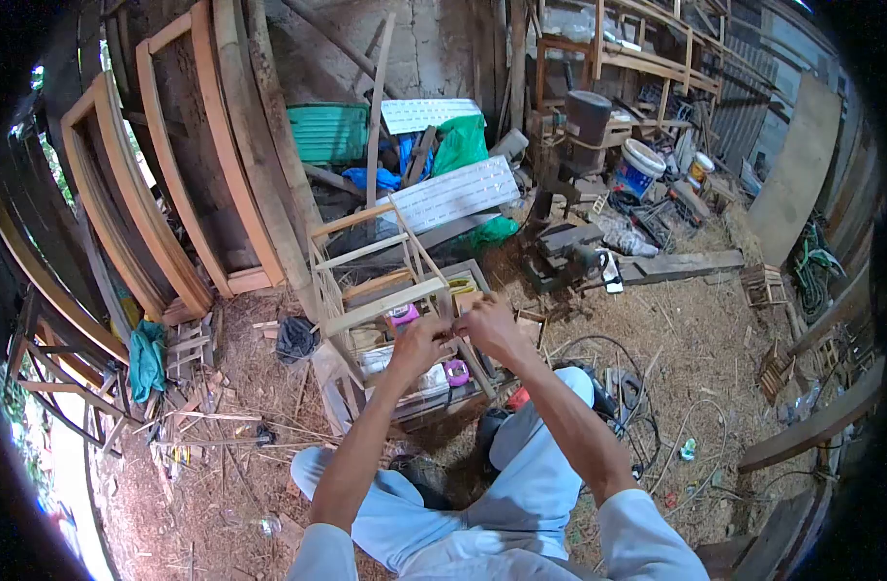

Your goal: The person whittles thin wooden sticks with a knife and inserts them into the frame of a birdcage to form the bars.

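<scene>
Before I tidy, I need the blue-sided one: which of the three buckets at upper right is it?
The middle, white-rimmed bucket; the left bucket is dark, and the smaller right bucket shows yellow.

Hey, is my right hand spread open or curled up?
Curled: the right hand has its fingers bent in, close to the left hand. Whether it pinches anything small, I cannot tell.

Nothing is legible: the marks on the white panel [463, 197] and white-rimmed bucket [635, 178] are too small.
</scene>
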Motion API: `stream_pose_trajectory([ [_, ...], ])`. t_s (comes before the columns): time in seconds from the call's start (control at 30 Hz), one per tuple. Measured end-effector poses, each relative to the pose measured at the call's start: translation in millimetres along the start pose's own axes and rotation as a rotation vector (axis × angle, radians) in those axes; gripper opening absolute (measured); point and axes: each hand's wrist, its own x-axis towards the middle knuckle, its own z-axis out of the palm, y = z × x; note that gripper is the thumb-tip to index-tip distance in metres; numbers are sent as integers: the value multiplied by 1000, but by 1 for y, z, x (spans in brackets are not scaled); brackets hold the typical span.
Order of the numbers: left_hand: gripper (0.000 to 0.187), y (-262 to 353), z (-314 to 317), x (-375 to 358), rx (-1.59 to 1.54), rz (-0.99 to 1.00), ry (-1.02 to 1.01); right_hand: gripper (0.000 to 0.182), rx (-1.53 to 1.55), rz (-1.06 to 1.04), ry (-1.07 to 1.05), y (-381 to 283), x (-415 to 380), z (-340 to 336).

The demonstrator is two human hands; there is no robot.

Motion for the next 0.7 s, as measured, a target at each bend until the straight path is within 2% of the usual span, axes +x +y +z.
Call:
stream_pose_trajectory([
  [0.03, 17, -1, 1, 3, -3, -10, -9, 10, -182, -112, -46, -5, 5, -7],
  [0.1, 15, -7, -1, 5, -90, -40, 14, 11, -263, -78, -36, -15, 4, -22],
  [0.13, 12, -9, -1, 6, -225, -23, 70, 11, 78, 83, 29, -15, 0, -20],
  [0.2, 12, -8, -4, 3, -274, -57, 52, 12, 733, 398, 170, -16, -16, 1],
  [0.3, 12, 7, -11, 4, -249, -149, -40, 13, 914, 438, 230, -19, -32, 36],
  [0.33, 11, 9, -10, 2, -220, -181, -63, 15, 646, 430, 22, -19, -29, 15],
  [0.37, 10, 10, -8, 0, -192, -210, -89, 15, 664, 442, 14, -18, -23, 9],
  [0.4, 8, 3, 0, -2, -116, -109, -10, 12, 411, 295, 48, -17, -19, 5],
  [0.43, 8, 5, 1, -2, -115, -123, -23, 8, 157, 145, 79, -17, -16, 3],
  [0.47, 8, 7, 2, 0, -72, -114, 40, 8, 6, 127, 89, -23, -13, 3],
  [0.5, 7, 9, 4, 1, -32, -103, 103, 8, 14, 136, 80, -32, -13, -1],
  [0.57, 8, 9, 5, 0, -125, -144, 124, 9, 120, 275, 303, -44, -13, -9],
  [0.6, 10, 13, 2, 1, -111, -149, 128, 16, 205, 396, 257, -47, -17, -2],
  [0.63, 12, 14, 2, 0, -97, -160, 133, 16, 208, 397, 249, -54, -22, 4],
  [0.7, 11, 9, 1, 2, -93, -154, 115, 20, 609, 673, 349, -68, -26, 17],
])
